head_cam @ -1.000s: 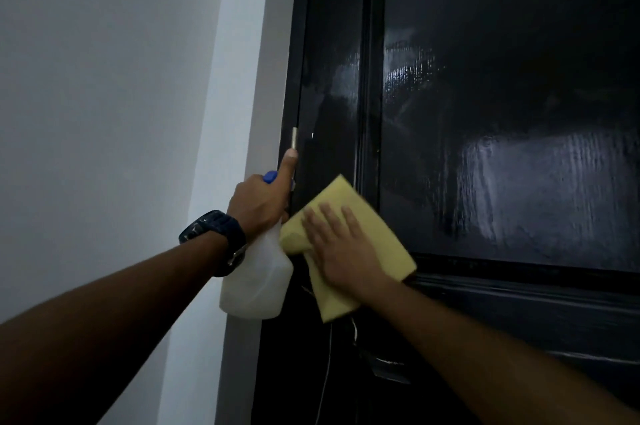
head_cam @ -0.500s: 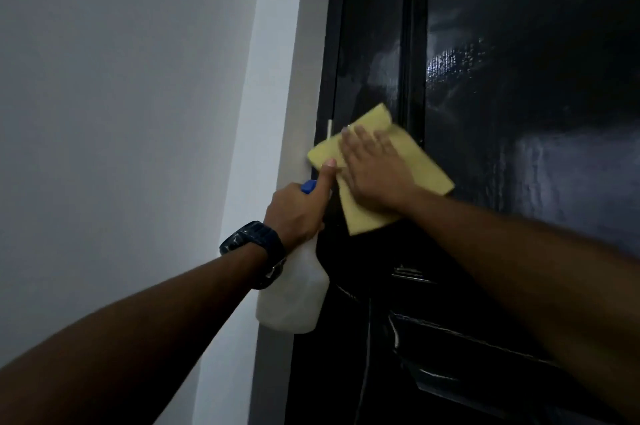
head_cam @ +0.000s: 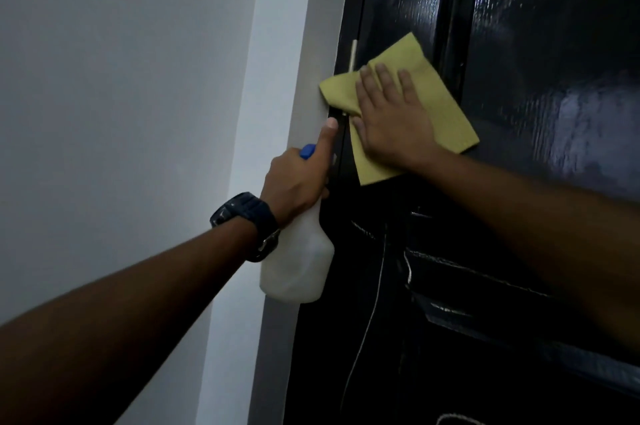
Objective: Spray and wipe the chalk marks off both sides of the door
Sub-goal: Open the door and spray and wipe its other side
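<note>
Left hand (head_cam: 298, 178) curled in a grip, index finger stretched straight upward, forearm raised from lower left. Right hand (head_cam: 391, 119) spread flat, fingers straight and pressed forward, arm reached in from the right.

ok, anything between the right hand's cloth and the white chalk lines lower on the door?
Nothing visible. The right hand presses the yellow cloth flat on the door; the chalk lines lie bare below. The spray bottle hangs beside the door edge.
</note>
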Tool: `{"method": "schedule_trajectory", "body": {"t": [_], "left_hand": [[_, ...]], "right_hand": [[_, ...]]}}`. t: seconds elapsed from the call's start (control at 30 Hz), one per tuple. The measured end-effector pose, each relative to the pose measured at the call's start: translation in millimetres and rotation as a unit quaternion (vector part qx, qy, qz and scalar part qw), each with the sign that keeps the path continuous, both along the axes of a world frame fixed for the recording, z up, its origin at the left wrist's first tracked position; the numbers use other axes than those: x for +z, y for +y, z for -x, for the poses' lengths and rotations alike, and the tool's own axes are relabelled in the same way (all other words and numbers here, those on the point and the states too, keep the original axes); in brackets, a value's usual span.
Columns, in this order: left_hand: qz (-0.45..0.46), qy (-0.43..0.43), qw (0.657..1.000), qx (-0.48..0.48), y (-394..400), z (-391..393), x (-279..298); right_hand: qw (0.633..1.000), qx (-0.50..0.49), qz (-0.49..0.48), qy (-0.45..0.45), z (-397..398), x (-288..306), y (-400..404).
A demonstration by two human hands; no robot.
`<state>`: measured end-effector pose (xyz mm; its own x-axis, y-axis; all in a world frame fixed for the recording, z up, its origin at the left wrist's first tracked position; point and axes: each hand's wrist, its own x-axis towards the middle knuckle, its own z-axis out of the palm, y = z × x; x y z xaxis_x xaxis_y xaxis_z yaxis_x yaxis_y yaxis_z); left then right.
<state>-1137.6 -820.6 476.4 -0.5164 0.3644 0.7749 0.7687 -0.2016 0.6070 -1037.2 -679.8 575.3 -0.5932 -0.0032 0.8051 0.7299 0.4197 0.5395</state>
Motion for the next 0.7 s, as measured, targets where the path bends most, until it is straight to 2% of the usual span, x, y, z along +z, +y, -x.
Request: {"method": "schedule_trajectory", "body": {"t": [0.17, 0.4, 0.53, 0.7], "left_hand": [[-0.001, -0.007, 1.0, 0.001, -21.7, -12.0, -44.0], [-0.021, -0.005, 0.998, 0.054, -52.1, -14.7, -136.4], [-0.023, -0.029, 0.998, 0.049, -61.7, -9.8, -171.8], [0.001, -0.041, 0.998, 0.051, -58.7, -15.2, -180.0]], "right_hand": [[0.999, 0.021, 0.004, -0.049, -4.3, -89.9, 1.7], [0.988, 0.019, -0.015, -0.154, -25.4, -197.4, 7.1], [0.979, 0.006, -0.011, -0.206, -30.6, -224.3, 6.8], [0.966, 0.001, 0.009, -0.257, -38.3, -212.4, 4.1]]}}
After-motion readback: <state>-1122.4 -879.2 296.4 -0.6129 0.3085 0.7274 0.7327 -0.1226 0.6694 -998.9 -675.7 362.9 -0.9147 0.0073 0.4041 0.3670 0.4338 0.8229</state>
